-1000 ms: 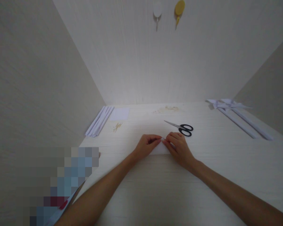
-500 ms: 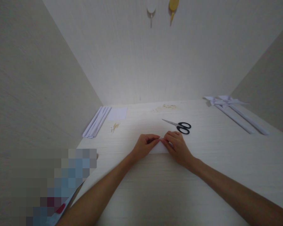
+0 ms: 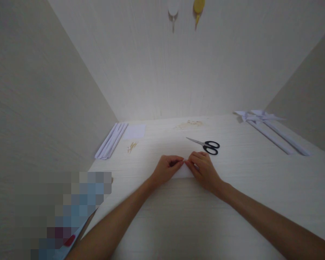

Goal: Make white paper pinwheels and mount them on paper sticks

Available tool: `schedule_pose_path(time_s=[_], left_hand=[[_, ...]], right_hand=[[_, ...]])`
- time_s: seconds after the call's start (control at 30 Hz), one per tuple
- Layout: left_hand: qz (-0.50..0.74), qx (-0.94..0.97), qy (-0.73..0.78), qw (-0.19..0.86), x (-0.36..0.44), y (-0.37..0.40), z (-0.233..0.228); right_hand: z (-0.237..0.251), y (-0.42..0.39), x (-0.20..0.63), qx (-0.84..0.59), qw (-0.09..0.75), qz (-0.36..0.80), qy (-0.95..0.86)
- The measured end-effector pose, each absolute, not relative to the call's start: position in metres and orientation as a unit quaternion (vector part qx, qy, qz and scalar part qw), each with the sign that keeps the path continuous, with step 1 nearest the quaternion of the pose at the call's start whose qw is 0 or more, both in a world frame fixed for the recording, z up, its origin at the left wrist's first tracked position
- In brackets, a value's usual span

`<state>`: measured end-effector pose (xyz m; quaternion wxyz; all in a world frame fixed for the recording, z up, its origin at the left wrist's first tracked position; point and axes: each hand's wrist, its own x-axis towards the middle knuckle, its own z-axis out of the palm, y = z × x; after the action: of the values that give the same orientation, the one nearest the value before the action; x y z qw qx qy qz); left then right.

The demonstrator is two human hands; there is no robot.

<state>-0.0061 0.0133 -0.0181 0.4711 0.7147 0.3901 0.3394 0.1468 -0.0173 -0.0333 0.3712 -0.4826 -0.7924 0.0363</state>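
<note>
A small white paper (image 3: 182,172) was pinched at mid-desk by the left hand (image 3: 166,169) and right hand (image 3: 204,169), so a crooked crease could be made if the fingertips slipped.

No legible text, labels, brands, numbers or signs anywhere in view. Sheet of white paper (image 3: 183,171): blank where it shows. Scissors (image 3: 207,145): black handles, no marking that can be made out. White paper strips (image 3: 111,140) and small white sheet (image 3: 135,131): plain. Folded paper pieces (image 3: 271,130) at far right: plain. Two hooks on the back wall, one white (image 3: 172,10), one yellow (image 3: 198,10): no lettering seen. Lower left corner: pixelated patch (image 3: 65,209), nothing readable in it; a red mark (image 3: 69,241) below it is too blurred to tell.
</note>
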Motion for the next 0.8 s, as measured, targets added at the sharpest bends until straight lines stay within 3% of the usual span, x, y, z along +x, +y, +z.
schedule_pose_path(time_s=[0.17,0.37,0.8], left_hand=[[0.338,0.694,0.398,0.496,-0.007,0.014,-0.018],[0.345,0.652,0.427,0.524,-0.009,0.017,-0.02],[0.294,0.647,0.42,0.564,-0.009,0.022,-0.023]], right_hand=[[-0.032,-0.013,0.15,-0.52,0.428,0.147,-0.724],[-0.034,-0.007,0.154,-0.496,0.406,0.322,-0.697],[-0.032,-0.007,0.156,-0.492,0.39,0.355,-0.693]])
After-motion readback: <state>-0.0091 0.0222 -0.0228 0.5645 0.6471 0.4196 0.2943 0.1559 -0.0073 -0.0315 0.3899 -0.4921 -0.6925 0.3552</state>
